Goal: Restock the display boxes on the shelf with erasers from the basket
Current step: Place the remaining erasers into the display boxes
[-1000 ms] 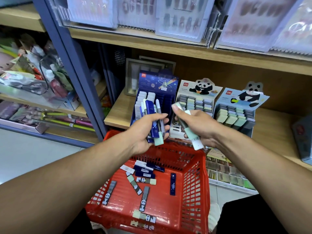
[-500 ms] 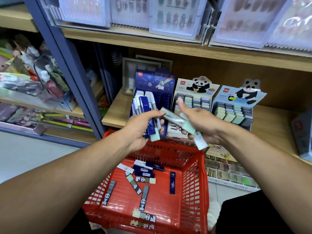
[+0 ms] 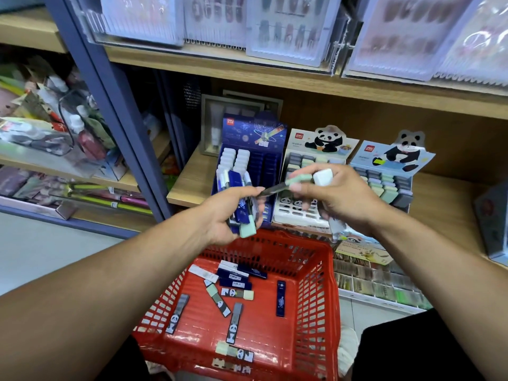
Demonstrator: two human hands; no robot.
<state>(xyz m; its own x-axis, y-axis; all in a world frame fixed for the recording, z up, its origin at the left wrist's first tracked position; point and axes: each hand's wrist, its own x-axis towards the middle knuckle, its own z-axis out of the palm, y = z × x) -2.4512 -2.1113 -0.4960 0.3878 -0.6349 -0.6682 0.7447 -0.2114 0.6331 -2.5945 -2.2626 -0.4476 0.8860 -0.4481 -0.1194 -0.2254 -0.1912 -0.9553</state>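
Partly hidden, the left hand [image 3: 228, 213] grips a bundle of blue and green stick erasers [image 3: 243, 213]; at three o'clock, the right hand [image 3: 338, 199] pinches a blurred green stick eraser [image 3: 286, 185], white eraser [image 3: 323, 177] tucked within.

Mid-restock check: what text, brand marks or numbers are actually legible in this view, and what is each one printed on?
"deli" on a red tag, top left of the blue space display box.
"deli" on a red tag, white panda display box.
"deli" on a red tag, light blue panda display box.
Smaller print on all three header cards: too blurred to read.
Labels on the erasers in the red basket: too small to read.
Nail packs on the upper shelf: nothing legible.
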